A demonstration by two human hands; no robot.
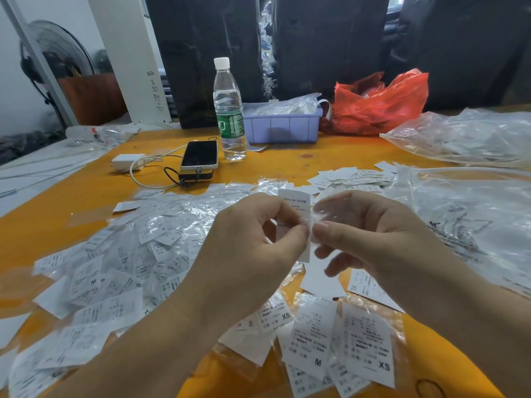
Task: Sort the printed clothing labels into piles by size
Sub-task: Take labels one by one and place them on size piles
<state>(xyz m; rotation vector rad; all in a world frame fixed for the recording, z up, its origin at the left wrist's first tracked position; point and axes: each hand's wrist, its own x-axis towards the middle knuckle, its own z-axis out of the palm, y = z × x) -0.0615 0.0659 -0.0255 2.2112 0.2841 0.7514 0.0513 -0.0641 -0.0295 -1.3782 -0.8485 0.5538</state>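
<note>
Fingertips of the left hand (253, 239) and right hand (370, 234) pinch one label (296, 205) upright above the table (86, 191), probably peeling off its clear sleeve to read the size. Unsorted labels (120, 268) lie left; near ones show M, XS.

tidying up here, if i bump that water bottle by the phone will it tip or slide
The water bottle is tall and narrow on a small base, so a knock near the cap would probably tip it. It looks only partly full, so likely light and easy to slide. Its cap is on, so a spill onto the phone seems unlikely.
</note>
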